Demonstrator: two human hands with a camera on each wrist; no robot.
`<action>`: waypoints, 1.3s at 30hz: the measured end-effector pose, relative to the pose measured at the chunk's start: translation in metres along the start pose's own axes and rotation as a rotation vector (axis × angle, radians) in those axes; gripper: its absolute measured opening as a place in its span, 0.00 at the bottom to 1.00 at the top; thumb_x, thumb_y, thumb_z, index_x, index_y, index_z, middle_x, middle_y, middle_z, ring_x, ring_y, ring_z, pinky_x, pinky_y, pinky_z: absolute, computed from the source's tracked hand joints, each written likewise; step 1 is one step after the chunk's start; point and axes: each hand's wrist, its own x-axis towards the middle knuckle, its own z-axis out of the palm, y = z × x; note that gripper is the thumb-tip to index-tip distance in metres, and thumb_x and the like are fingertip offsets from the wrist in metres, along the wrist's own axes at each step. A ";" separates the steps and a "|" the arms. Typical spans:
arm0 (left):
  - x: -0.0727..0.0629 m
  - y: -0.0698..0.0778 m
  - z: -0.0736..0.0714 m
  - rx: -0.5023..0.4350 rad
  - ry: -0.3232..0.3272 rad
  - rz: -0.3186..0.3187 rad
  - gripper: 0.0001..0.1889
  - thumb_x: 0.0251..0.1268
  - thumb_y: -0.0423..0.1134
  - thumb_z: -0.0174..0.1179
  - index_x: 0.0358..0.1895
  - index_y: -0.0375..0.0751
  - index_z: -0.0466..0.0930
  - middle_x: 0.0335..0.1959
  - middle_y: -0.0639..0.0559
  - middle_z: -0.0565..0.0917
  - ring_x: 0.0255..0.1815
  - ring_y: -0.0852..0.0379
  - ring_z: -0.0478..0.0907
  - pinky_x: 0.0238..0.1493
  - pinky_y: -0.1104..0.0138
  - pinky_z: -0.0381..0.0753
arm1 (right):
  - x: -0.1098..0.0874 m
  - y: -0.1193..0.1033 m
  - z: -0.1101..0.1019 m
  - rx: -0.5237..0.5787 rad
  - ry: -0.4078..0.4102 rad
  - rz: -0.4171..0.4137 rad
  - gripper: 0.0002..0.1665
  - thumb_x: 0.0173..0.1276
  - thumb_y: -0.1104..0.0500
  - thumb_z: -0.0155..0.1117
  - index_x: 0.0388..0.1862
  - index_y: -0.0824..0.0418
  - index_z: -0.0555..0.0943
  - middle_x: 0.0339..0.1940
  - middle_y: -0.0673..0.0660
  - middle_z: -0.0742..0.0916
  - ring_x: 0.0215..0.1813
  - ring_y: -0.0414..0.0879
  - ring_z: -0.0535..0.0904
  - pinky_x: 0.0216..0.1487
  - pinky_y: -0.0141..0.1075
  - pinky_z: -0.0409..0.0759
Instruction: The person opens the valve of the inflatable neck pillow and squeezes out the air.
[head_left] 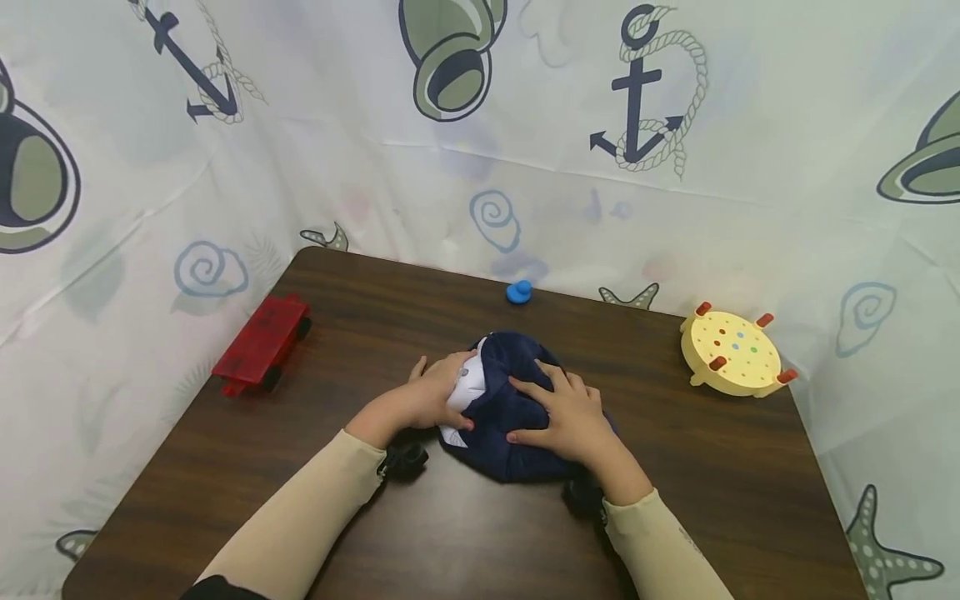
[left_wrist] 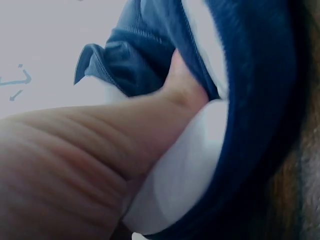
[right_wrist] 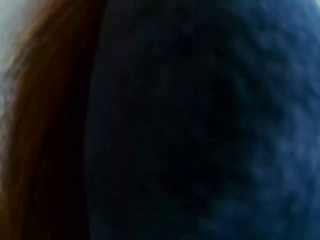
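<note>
A navy cloth cap (head_left: 517,346), rounded, seamed and showing white inside, lies on the brown table (head_left: 465,533) in the head view. My left hand (head_left: 435,392) reaches in at its white-lined left side, the thumb lying over the white part. In the left wrist view this hand (left_wrist: 187,92) goes in between folds of the navy cloth, which hide most of its fingers. Across the top of the cap my right hand (head_left: 566,417) rests with its fingers spread. Dark blue cloth (right_wrist: 260,125) fills most of the right wrist view, too blurred for detail.
Toward the table's left edge lies a red toy skateboard-like object (head_left: 262,342) with dark wheels. A small blue knob-shaped piece (head_left: 518,292) sits near the back edge. At the back right is a round yellow toy (head_left: 735,350) with red-tipped pegs. A patterned white cloth (head_left: 360,100) hangs behind.
</note>
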 end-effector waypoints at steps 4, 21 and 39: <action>0.000 0.005 0.003 0.051 -0.016 -0.018 0.66 0.61 0.56 0.81 0.92 0.47 0.41 0.92 0.43 0.52 0.92 0.42 0.48 0.84 0.29 0.32 | -0.003 -0.001 -0.002 -0.011 0.021 0.006 0.51 0.60 0.20 0.74 0.82 0.22 0.69 0.91 0.54 0.63 0.82 0.69 0.65 0.71 0.71 0.65; 0.002 -0.011 0.000 -0.168 0.037 0.135 0.68 0.53 0.56 0.86 0.90 0.47 0.46 0.88 0.41 0.56 0.88 0.39 0.55 0.83 0.30 0.40 | -0.024 0.018 -0.004 0.269 0.076 -0.114 0.76 0.52 0.32 0.88 0.92 0.32 0.50 0.94 0.61 0.47 0.90 0.75 0.42 0.77 0.77 0.44; 0.008 -0.016 0.005 -0.409 -0.006 0.144 0.71 0.44 0.51 0.91 0.90 0.64 0.49 0.85 0.47 0.60 0.82 0.42 0.62 0.81 0.38 0.63 | -0.013 0.048 0.007 0.212 0.019 -0.173 0.82 0.43 0.30 0.92 0.91 0.55 0.58 0.86 0.66 0.69 0.86 0.66 0.63 0.77 0.74 0.60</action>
